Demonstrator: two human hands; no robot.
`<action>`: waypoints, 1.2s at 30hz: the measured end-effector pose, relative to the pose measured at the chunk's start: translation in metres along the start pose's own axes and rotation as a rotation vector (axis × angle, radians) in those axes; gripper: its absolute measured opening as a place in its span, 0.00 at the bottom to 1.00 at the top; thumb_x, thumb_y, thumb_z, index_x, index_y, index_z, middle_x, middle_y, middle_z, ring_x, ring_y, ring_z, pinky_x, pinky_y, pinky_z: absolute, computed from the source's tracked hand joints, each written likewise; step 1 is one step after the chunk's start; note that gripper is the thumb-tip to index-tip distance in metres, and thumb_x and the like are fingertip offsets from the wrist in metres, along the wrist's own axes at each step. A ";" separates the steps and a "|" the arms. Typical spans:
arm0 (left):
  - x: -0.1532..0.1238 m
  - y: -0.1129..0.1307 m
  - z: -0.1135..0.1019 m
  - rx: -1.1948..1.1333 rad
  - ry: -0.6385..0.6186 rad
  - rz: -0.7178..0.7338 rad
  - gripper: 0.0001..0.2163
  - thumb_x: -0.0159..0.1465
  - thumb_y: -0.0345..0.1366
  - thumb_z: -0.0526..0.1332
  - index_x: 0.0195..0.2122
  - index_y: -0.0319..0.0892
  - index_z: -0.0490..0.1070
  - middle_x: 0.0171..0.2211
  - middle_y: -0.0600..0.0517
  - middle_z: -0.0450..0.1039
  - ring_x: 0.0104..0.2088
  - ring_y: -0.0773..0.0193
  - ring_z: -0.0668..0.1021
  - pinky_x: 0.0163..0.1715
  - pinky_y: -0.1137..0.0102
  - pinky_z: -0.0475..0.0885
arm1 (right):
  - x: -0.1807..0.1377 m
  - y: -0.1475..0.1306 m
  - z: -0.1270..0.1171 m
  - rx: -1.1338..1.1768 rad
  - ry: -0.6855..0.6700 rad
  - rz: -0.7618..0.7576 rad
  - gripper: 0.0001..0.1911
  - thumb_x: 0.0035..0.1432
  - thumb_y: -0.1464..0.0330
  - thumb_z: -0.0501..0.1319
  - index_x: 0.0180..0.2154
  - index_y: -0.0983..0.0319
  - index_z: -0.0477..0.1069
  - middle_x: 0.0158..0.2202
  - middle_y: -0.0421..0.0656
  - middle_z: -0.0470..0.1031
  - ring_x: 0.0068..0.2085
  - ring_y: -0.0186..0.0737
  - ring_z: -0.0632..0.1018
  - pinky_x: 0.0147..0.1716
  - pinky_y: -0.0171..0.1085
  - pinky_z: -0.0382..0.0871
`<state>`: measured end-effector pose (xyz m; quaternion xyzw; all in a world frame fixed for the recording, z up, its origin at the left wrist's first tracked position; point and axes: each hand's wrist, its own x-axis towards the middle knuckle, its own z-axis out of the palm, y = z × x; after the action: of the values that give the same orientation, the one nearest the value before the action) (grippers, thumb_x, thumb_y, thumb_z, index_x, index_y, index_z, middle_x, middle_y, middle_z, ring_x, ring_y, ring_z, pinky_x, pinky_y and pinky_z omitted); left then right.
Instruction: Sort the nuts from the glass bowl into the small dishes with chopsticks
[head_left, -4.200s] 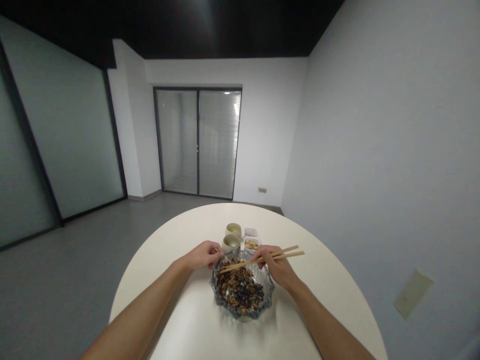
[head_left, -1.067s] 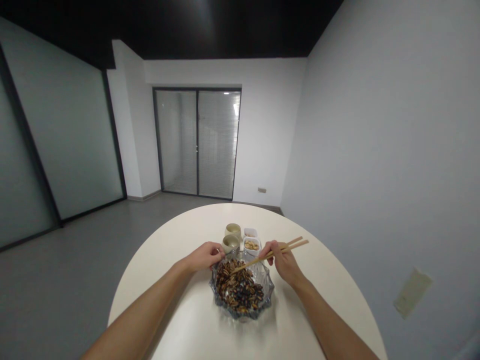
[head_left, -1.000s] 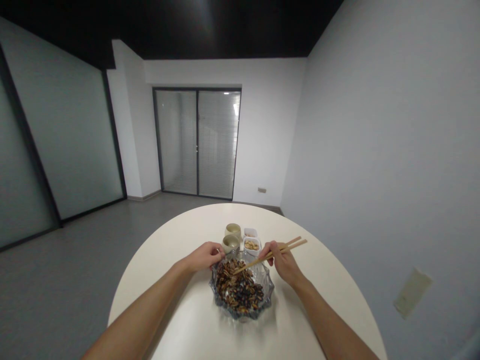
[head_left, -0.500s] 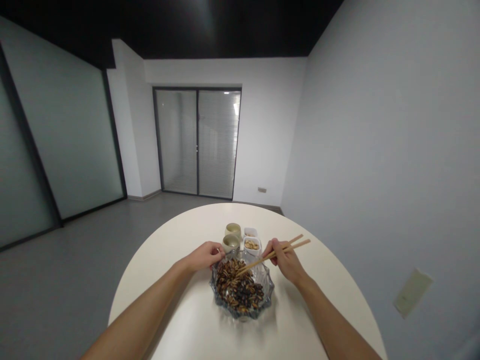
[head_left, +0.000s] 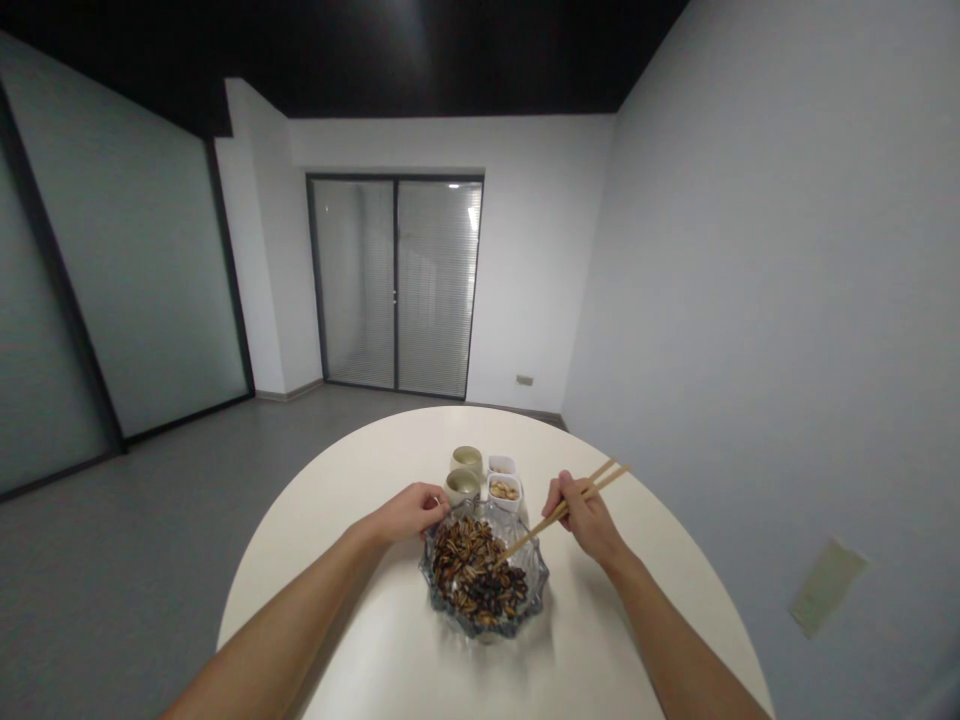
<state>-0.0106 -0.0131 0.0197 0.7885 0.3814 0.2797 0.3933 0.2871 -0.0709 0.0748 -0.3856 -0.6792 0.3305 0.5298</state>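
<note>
A clear glass bowl (head_left: 536, 580) with a scalloped rim holds dark brown, light-edged seeds (head_left: 469, 555) that look like sunflower seeds; a darker, almost black patch lies at their lower right. My left hand (head_left: 412, 511) grips the bowl's far left rim, fingers closed at the edge. To the right of the bowl, my right hand (head_left: 581, 510) is closed around a pair of wooden chopsticks (head_left: 547, 522). Their tips reach down among the seeds near the middle of the bowl. Whether anything is pinched between the tips is too small to tell.
Behind the bowl stand two greenish cups (head_left: 466, 460), one behind the other. Beside them are two small white dishes, the nearer dish (head_left: 516, 503) holding pale nut-like pieces (head_left: 502, 489). Everything rests on a round white table (head_left: 360, 640). A wall (head_left: 750, 350) rises on the right.
My right hand has moved slightly right, and the chopstick tips have shifted right and toward me through the seeds. My left hand and the bowl have stayed put.
</note>
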 end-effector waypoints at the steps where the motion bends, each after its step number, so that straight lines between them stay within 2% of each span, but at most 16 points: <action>1: 0.000 0.000 0.000 -0.002 0.000 0.000 0.17 0.62 0.50 0.60 0.29 0.39 0.68 0.20 0.56 0.65 0.22 0.68 0.68 0.23 0.74 0.59 | 0.000 -0.001 0.000 -0.005 -0.010 0.007 0.39 0.60 0.39 0.50 0.16 0.63 0.70 0.11 0.37 0.57 0.15 0.30 0.59 0.14 0.31 0.49; 12: -0.001 0.003 0.000 -0.013 -0.009 -0.002 0.17 0.62 0.50 0.60 0.29 0.39 0.68 0.21 0.56 0.65 0.23 0.68 0.68 0.25 0.73 0.61 | -0.001 -0.002 0.006 -0.052 -0.079 0.032 0.37 0.62 0.41 0.49 0.19 0.63 0.72 0.11 0.36 0.58 0.15 0.31 0.59 0.15 0.31 0.49; 21: 0.000 0.004 0.001 -0.013 0.004 -0.003 0.17 0.62 0.49 0.60 0.29 0.39 0.68 0.20 0.56 0.66 0.22 0.68 0.68 0.24 0.74 0.59 | -0.001 0.002 0.007 -0.074 -0.131 0.008 0.37 0.62 0.41 0.49 0.21 0.64 0.74 0.12 0.37 0.60 0.16 0.31 0.62 0.17 0.31 0.54; 36: 0.001 -0.001 0.001 -0.023 -0.009 0.002 0.16 0.63 0.48 0.60 0.29 0.39 0.69 0.20 0.55 0.66 0.22 0.68 0.69 0.23 0.74 0.60 | -0.001 0.001 0.003 -0.120 -0.069 -0.011 0.36 0.63 0.43 0.49 0.22 0.63 0.75 0.11 0.38 0.63 0.15 0.32 0.64 0.16 0.31 0.56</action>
<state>-0.0103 -0.0122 0.0183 0.7856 0.3755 0.2810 0.4036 0.2847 -0.0709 0.0730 -0.4012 -0.7179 0.2994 0.4837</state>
